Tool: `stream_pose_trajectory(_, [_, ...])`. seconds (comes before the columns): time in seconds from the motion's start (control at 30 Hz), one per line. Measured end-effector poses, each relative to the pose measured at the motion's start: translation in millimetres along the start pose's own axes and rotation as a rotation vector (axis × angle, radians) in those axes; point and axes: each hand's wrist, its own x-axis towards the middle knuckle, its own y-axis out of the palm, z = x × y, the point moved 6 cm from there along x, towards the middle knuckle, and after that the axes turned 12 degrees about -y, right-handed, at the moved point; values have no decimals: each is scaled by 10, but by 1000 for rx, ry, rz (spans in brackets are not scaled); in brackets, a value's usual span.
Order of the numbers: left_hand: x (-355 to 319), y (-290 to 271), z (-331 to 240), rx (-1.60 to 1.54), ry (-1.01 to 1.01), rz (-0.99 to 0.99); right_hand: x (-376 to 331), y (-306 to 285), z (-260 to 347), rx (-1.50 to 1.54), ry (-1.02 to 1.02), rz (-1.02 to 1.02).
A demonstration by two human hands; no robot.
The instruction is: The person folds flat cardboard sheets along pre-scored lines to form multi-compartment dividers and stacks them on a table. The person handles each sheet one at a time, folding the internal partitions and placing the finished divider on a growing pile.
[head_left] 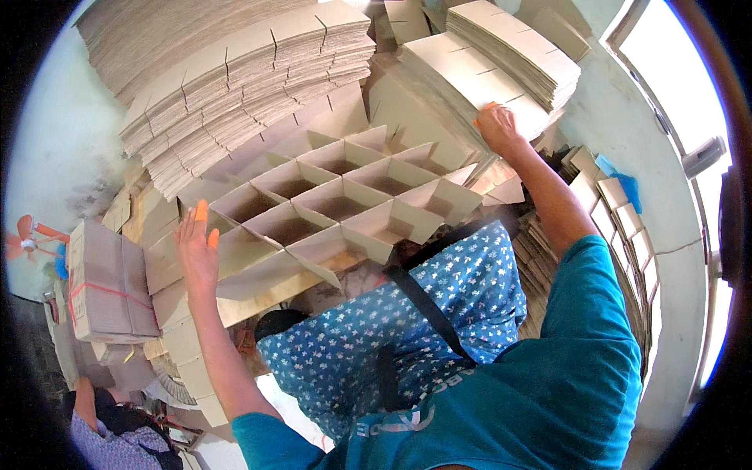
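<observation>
Cardboard grid divider and slotted strips at our hands

We saw a brown cardboard cell divider (pixel 337 200) standing assembled at the centre of the frame, its crossed strips forming open, slanted compartments in rows; our left hand (pixel 197 251) lay flat against its lower-left edge. A stack of flat, slotted cardboard strips (pixel 470 78) leaned in the upper right of the frame, and our right hand (pixel 497 125) rested on its face.

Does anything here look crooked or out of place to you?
The cardboard divider grid looks skewed: its cells are slanted diamonds, not squares, and the near corner strip juts out loose. The left hand steadies its edge, while the right hand reaches to a stack of slotted strips.
</observation>
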Motion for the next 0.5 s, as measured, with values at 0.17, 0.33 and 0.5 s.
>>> stream_pose_trajectory(0.17, [-334,-256,-45,10,25,-98,-14,-223,-94,192,-115,-271])
stream_pose_trajectory(0.33, [-677,-548,93,-140,-155,-155,-63,-362,-443,383,-253,-538])
stream_pose_trajectory(0.5, [-934,-741,259,-132,-268,-205,-3,-133,-345,200,-65,-334])
